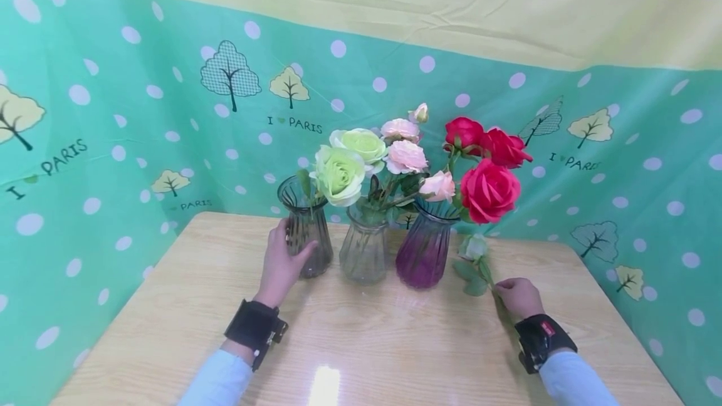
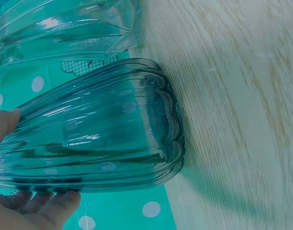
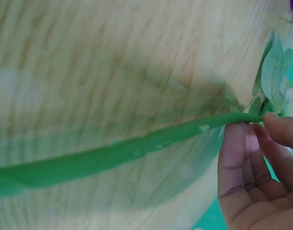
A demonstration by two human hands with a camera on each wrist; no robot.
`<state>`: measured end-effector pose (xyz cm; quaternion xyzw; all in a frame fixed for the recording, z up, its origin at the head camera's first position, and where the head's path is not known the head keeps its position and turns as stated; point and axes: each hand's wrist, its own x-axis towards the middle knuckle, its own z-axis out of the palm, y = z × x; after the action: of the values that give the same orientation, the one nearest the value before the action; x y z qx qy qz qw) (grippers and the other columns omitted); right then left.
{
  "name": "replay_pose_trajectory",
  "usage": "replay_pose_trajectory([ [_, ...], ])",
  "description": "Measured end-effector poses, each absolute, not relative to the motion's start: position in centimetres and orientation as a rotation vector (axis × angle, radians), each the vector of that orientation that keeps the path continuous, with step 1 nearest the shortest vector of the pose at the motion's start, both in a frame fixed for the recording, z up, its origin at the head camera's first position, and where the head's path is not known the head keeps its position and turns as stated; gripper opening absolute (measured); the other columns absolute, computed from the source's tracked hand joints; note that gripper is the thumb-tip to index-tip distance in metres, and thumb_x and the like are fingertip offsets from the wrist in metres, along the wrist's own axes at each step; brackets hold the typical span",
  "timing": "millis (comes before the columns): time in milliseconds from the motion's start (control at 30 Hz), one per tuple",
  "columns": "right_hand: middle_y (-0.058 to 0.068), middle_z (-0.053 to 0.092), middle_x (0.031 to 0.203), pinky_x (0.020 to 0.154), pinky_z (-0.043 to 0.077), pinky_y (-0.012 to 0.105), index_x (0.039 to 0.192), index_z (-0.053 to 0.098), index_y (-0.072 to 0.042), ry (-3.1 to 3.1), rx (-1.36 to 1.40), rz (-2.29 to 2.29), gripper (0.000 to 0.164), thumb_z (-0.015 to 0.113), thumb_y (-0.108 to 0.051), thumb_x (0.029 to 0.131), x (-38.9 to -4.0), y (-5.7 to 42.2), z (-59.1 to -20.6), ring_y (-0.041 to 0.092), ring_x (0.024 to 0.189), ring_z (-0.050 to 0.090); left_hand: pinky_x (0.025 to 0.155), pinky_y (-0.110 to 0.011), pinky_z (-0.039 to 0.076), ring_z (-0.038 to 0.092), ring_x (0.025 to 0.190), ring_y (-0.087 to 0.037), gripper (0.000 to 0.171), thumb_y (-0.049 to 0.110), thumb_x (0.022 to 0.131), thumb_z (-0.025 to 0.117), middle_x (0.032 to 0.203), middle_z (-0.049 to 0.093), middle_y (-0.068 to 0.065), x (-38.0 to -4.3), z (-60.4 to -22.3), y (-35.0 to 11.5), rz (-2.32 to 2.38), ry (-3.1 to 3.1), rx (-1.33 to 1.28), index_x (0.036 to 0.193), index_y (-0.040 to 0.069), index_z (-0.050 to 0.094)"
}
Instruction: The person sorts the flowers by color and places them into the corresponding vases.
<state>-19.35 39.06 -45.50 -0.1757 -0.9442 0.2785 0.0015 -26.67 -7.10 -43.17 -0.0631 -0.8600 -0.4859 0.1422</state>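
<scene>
My left hand [image 1: 282, 265] grips the smoky grey glass vase [image 1: 320, 249] at the left of the row, thumb on one side and fingers on the other. In the left wrist view this ribbed vase [image 2: 98, 129] has its base at the tabletop. A green leaf [image 1: 305, 183] overlaps its mouth. On the right, my right hand [image 1: 520, 298] pinches the green stem [image 3: 113, 155] of a pale white rose [image 1: 474, 246] between thumb and fingertips. The rose's head points away, towards the back of the table, and its leaves [image 1: 472, 277] spread below the bloom.
A clear vase [image 1: 363, 255] stands in the middle, below pale green roses [image 1: 341, 174] and pink flowers [image 1: 406, 156]. Right of it is a purple vase [image 1: 423, 255] with several red roses [image 1: 491, 190] above. A patterned green cloth [image 1: 186, 99] hangs behind the wooden table [image 1: 395, 343].
</scene>
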Motion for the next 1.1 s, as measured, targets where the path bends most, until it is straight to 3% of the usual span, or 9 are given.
replay_pose_trajectory([
  [133, 0.025, 0.067, 0.094, 0.067, 0.051, 0.035, 0.101, 0.065, 0.01, -2.997, -0.542, 0.897, 0.028, 0.054, -0.013, 0.089, -19.4, 38.8, -45.2, 0.028, 0.079, 0.064, 0.105, -0.05, 0.04, 0.044, 0.123, -0.038, 0.08, 0.031, 0.084, 0.069, 0.135, 0.039, -0.023, -26.6, -43.1, -7.1, -1.402, -2.479, -0.183, 0.143, 0.0, 0.024],
  [300, 0.019, 0.067, 0.082, 0.06, 0.051, 0.029, 0.099, 0.064, 0.012, -3.021, -0.56, 0.987, 0.028, 0.056, -0.012, 0.087, -19.3, 38.4, -44.7, 0.018, 0.067, 0.062, 0.105, -0.051, 0.04, 0.044, 0.123, -0.038, 0.081, 0.032, 0.084, 0.069, 0.135, 0.039, -0.023, -26.5, -43.0, -7.1, -1.406, -2.477, -0.186, 0.143, -0.001, 0.024],
  [767, 0.016, 0.068, 0.082, 0.064, 0.058, 0.031, 0.102, 0.06, 0.019, -2.994, -0.577, 1.244, 0.032, 0.057, -0.008, 0.085, -19.3, 38.5, -45.0, 0.014, 0.069, 0.063, 0.105, -0.051, 0.04, 0.044, 0.123, -0.038, 0.081, 0.031, 0.084, 0.069, 0.135, 0.039, -0.023, -26.5, -43.2, -7.1, -1.412, -2.473, -0.185, 0.143, 0.0, 0.024],
  [933, 0.004, 0.067, 0.075, 0.062, 0.056, 0.024, 0.106, 0.057, 0.021, -2.863, -0.497, 1.65, 0.036, 0.058, -0.009, 0.087, -18.7, 38.8, -44.5, 0.009, 0.067, 0.061, 0.105, -0.051, 0.04, 0.044, 0.124, -0.038, 0.082, 0.031, 0.084, 0.07, 0.136, 0.038, -0.023, -26.5, -43.2, -7.1, -1.419, -2.473, -0.184, 0.144, 0.0, 0.023],
  [1100, -0.003, 0.065, 0.08, 0.066, 0.055, 0.019, 0.118, 0.048, 0.021, -2.68, -0.423, 2.062, 0.041, 0.057, -0.008, 0.09, -18.3, 39.5, -44.1, 0.004, 0.069, 0.062, 0.104, -0.051, 0.041, 0.045, 0.122, -0.037, 0.081, 0.03, 0.084, 0.07, 0.135, 0.039, -0.023, -26.6, -43.2, -7.1, -1.416, -2.47, -0.185, 0.143, 0.001, 0.024],
])
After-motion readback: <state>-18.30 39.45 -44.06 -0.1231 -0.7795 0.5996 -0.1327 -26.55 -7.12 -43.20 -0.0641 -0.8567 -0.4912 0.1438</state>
